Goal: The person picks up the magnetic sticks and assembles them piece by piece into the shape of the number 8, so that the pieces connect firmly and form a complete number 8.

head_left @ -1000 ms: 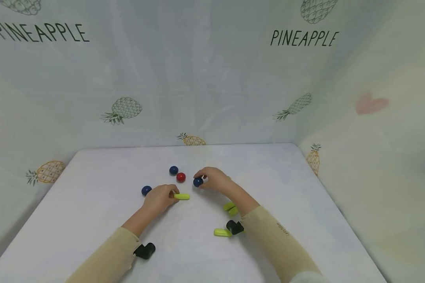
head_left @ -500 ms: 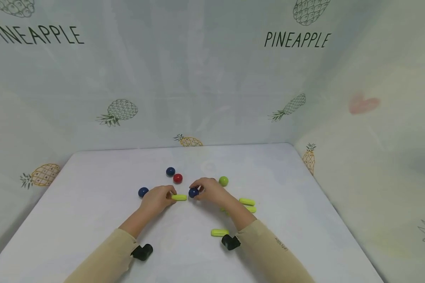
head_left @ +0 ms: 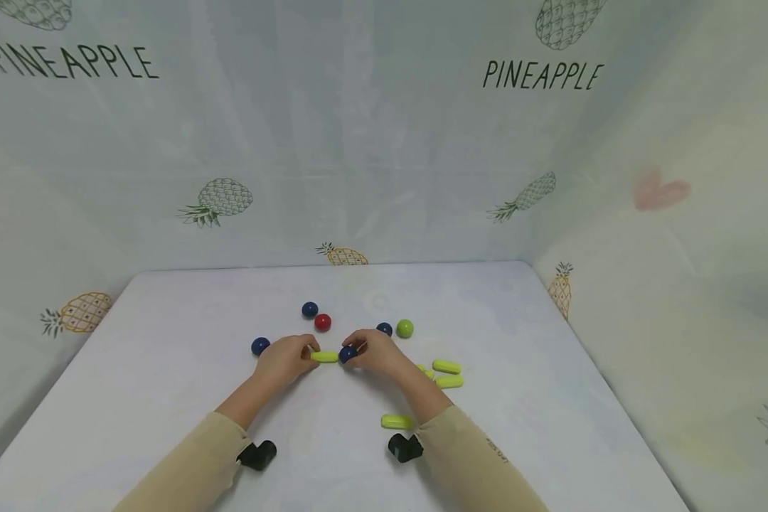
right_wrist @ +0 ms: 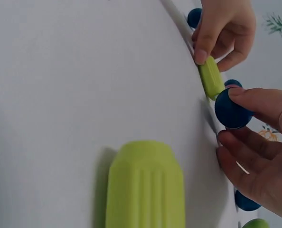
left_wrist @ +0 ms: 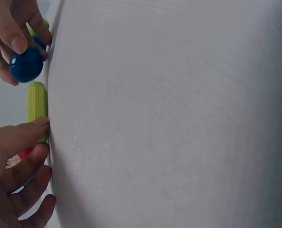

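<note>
My left hand (head_left: 286, 361) pinches the near end of a ribbed yellow-green rod (head_left: 326, 357), which lies low over the white table and points right. In my right hand (head_left: 380, 353) is a dark blue ball (head_left: 348, 354), held between thumb and fingers right at the rod's free end. The left wrist view shows this ball (left_wrist: 26, 64) just past the rod (left_wrist: 37, 102). From the right wrist, the ball (right_wrist: 232, 109) overlaps the rod's tip (right_wrist: 212, 80), with the thumb on top of it.
Behind the hands are a blue ball (head_left: 310, 309) and a red ball (head_left: 323, 322). Another blue ball (head_left: 259, 346) is beside the left hand. A blue ball (head_left: 385, 328) and a green ball (head_left: 405, 328) lie behind the right hand. Several yellow-green rods (head_left: 446, 366) lie on the right; one (head_left: 397, 422) lies nearer.
My right hand has brought the blue ball left and nearer, up to the rod's end. The green ball and another blue ball have come into sight behind it. The left hand has stayed put.
</note>
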The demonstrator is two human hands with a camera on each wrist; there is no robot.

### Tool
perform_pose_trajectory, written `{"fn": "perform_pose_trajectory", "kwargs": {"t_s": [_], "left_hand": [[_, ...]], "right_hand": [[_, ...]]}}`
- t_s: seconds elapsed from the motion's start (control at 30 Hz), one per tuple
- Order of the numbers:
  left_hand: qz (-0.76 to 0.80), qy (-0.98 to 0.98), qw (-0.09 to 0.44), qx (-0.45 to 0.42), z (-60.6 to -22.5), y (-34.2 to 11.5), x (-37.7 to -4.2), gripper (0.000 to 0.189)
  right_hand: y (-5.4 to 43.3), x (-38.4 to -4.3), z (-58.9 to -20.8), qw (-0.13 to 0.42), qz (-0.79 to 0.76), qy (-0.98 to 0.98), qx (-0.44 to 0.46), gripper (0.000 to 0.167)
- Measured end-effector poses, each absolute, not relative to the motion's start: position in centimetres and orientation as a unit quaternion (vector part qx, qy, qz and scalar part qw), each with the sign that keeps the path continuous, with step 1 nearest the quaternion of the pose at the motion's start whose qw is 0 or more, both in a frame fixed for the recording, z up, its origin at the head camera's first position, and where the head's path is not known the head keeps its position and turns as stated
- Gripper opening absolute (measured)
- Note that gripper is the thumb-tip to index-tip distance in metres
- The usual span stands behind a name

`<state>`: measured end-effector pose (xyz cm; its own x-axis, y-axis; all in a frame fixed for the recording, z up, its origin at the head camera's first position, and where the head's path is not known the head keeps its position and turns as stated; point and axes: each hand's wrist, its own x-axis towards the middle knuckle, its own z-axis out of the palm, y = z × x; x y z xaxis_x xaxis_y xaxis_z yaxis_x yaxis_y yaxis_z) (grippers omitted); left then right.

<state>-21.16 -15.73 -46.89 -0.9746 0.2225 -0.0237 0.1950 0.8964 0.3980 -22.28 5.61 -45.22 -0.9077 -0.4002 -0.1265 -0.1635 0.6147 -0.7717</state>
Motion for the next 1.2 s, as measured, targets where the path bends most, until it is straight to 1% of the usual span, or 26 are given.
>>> {"fn": "perform_pose_trajectory", "kwargs": {"t_s": [0.13,0.43,0.7,0.97,1.2], "left_hand": [[0.202,0.973,0.039,0.104,-46.9,-15.8,-21.1,0.026],[0.204,0.973,0.040,0.097,-46.8,-15.9,-21.1,0.026],[0.213,0.971,0.035,0.103,-47.0,-15.9,-21.1,0.027],[0.227,0.968,0.041,0.101,-46.8,-15.9,-21.0,0.026],[0.234,0.965,0.048,0.108,-46.5,-16.0,-20.8,0.027]], "right_hand": [[5.4,-22.2,-45.5,0.140,-0.414,0.889,-0.138,0.032],[5.3,-22.4,-46.0,0.126,-0.418,0.890,-0.131,0.032],[5.5,-22.3,-46.3,0.137,-0.433,0.882,-0.121,0.031],[5.8,-22.5,-46.4,0.146,-0.442,0.873,-0.143,0.031],[5.9,-22.3,-46.1,0.151,-0.440,0.874,-0.142,0.031]]}}
